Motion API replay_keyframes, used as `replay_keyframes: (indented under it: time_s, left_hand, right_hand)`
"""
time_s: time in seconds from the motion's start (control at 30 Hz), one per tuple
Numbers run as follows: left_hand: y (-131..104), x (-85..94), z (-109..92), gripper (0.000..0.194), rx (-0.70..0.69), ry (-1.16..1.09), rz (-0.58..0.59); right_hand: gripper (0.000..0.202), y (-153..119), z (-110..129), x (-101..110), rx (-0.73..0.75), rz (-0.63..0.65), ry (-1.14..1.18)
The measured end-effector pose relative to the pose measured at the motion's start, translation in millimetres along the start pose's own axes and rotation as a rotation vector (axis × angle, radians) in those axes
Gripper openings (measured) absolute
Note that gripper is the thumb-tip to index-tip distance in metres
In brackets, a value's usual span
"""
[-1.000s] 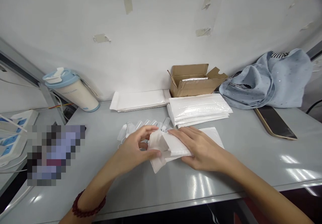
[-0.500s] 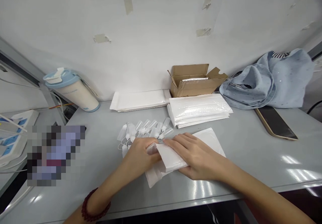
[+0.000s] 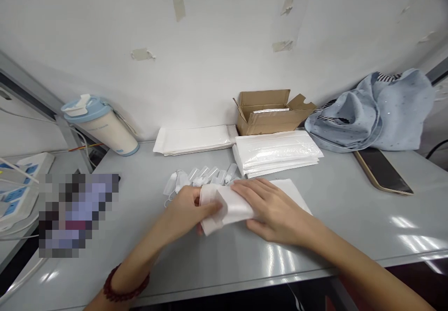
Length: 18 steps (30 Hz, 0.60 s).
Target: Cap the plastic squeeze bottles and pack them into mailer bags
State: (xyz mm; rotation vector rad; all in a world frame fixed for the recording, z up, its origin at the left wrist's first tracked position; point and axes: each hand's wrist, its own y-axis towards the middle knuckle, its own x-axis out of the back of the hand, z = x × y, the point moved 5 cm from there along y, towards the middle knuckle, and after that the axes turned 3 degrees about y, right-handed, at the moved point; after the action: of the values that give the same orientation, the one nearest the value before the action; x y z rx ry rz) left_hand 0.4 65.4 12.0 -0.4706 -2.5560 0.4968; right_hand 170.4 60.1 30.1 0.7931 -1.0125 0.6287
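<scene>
A white envelope (image 3: 233,206) is held above the grey table between both hands, its flap end toward the left. My left hand (image 3: 191,210) grips that end, thumb on top and fingers underneath. My right hand (image 3: 271,210) is closed round the envelope's other side, fingers over its top. Just behind the hands lie several small clear plastic tags with white loops (image 3: 177,182), partly hidden. Another white envelope (image 3: 292,192) lies flat under and beyond my right hand.
Two stacks of white envelopes (image 3: 196,139) (image 3: 278,150) lie near the wall, before an open cardboard box (image 3: 273,120). A bottle (image 3: 105,127) and power strip (image 3: 26,180) are left; a blue bag (image 3: 381,110) and phone (image 3: 383,171) are right.
The held envelope has been turned and its left end raised. My left hand has shifted its grip, with the thumb now on top of the flap end.
</scene>
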Motion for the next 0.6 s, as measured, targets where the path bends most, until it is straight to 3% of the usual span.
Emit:
replay_keyframes:
  time_s: [0.07,0.2,0.4,0.6]
  left_hand:
    - [-0.4,5.5,3.6,0.027,0.050,-0.039,0.039]
    - [0.1,15.9,8.9,0.033,0.082,-0.118,-0.094]
    - [3.4,8.6,15.6,0.042,0.094,-0.286,-0.143]
    - [1.2,13.5,4.2,0.046,-0.088,-0.370,-0.230]
  right_hand:
    - [0.054,-1.5,-1.2,4.1,0.001,-0.042,-0.037]
    - [0.050,-2.0,9.9,0.3,0.058,-0.120,-0.197]
    - [0.047,1.4,24.5,-22.4,0.097,-0.113,-0.488]
    - [0.042,-0.5,15.3,-13.9,0.052,-0.108,-0.454]
